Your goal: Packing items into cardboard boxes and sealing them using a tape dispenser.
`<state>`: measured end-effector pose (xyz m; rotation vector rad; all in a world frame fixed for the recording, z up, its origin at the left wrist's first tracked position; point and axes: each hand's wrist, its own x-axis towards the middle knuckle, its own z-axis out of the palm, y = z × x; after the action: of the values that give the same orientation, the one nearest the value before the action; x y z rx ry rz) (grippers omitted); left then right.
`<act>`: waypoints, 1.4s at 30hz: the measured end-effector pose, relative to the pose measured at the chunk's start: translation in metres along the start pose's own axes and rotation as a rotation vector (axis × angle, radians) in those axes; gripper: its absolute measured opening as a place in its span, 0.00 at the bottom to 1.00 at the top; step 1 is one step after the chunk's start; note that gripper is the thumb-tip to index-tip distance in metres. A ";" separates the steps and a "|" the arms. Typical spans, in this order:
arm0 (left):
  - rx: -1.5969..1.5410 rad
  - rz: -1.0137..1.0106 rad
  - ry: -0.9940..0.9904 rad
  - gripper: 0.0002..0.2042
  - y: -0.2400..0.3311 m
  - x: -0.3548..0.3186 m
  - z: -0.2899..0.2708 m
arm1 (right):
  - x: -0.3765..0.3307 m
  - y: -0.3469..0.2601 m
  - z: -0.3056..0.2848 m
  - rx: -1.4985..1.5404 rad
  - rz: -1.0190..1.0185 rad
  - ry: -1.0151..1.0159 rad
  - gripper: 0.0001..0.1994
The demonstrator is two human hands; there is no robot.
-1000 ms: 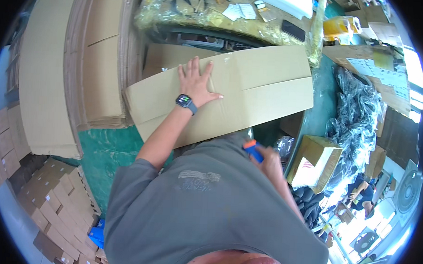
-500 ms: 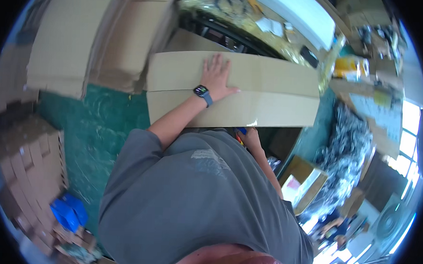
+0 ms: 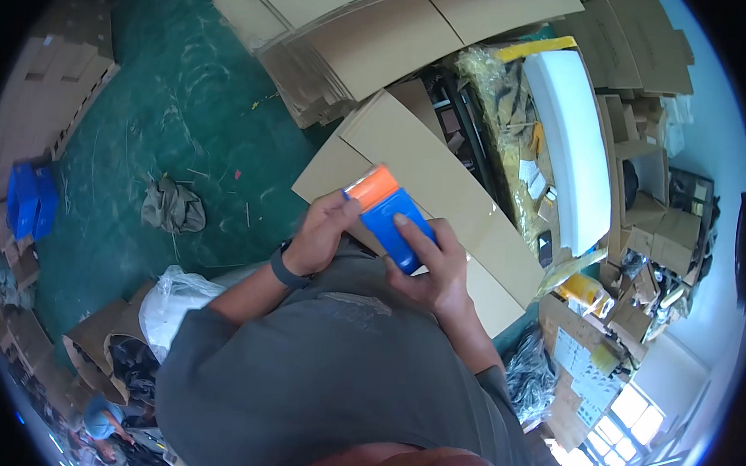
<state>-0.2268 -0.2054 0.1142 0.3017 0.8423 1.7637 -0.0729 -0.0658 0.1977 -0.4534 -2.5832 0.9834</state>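
Both forearms come up from the lower middle of the frame and meet just above its centre, close in front of the chest. The left hand (image 3: 323, 231) sits a little left of centre, wrist bent, a dark band around it, its fingers curled and pinched at their tips. The right hand (image 3: 438, 269) sits just right of centre, slightly lower, palm turned inward, fingers wrapped in a grip with the forefinger stretched out straight toward the upper left. The two hands lie just beside each other, nearly touching.
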 end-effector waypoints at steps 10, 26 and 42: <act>0.386 0.094 0.635 0.23 -0.053 0.117 -0.210 | 0.031 0.119 0.055 -0.214 -0.050 -0.325 0.27; 1.761 -0.410 0.913 0.50 -0.092 0.167 -0.139 | -0.182 0.239 -0.129 -0.136 0.238 -0.273 0.21; 2.157 0.269 0.387 0.46 -0.434 0.122 0.201 | -0.484 0.348 -0.325 -0.265 0.351 -0.347 0.22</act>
<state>0.1618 0.0461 -0.0572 1.4416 2.7727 0.3291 0.5545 0.1711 0.0931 -0.9024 -3.0348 0.8911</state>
